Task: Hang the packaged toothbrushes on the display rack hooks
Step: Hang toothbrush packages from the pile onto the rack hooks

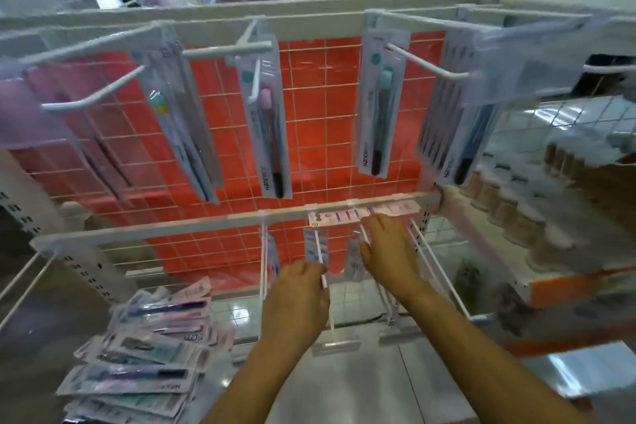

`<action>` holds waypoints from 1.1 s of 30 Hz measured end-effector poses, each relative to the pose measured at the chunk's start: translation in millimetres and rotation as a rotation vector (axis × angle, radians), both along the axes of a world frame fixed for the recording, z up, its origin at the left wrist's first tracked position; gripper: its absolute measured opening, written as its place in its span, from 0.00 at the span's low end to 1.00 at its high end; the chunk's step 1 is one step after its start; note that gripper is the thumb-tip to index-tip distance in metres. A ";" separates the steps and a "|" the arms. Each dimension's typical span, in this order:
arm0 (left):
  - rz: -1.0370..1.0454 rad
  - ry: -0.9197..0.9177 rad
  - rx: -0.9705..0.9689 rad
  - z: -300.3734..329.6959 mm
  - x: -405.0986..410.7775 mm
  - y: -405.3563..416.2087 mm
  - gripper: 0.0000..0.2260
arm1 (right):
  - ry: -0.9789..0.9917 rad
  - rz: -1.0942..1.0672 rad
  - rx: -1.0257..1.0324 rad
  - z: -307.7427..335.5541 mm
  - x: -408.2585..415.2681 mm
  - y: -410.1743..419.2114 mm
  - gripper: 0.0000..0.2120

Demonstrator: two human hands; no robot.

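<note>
A loose heap of flat plastic-and-card toothbrush packs (148, 351) is seen nearest, low on the left. Beyond it, a white wire hook (325, 286) of the lower row is gripped by the left hand (297, 299). A pink flat toothbrush pack (364, 215) is held against the white rack bar (206, 226) by the right hand (389, 244); whether its fingers curl round the pack cannot be told. Such a pack is judged light, thin, a little bendable and slippery, so it is best taken near the card top by the hanging hole. Farther up, hung packs (272, 128) are seen on the upper hooks.
</note>
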State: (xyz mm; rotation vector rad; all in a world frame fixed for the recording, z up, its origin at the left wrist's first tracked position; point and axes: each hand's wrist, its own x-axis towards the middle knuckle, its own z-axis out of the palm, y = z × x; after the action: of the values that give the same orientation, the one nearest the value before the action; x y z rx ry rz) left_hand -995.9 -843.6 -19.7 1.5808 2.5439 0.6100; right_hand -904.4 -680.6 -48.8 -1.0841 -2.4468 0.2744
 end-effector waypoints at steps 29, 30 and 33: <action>0.018 -0.650 0.177 28.0 -1.7 40.9 0.16 | 0.313 0.178 -0.292 82.8 24.7 -10.8 0.07; -0.013 -0.781 0.190 36.3 4.5 37.6 0.12 | 0.396 0.205 -0.428 91.9 29.9 -16.4 0.07; -0.118 -1.052 0.234 53.1 21.4 25.7 0.09 | 0.647 0.279 -0.896 106.8 44.1 -31.4 0.10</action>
State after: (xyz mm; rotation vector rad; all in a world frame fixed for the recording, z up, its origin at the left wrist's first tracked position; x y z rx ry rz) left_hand -974.5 -817.9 33.4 0.9943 1.6146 1.3109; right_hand -860.3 -712.0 58.0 -0.7457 -1.8435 1.6346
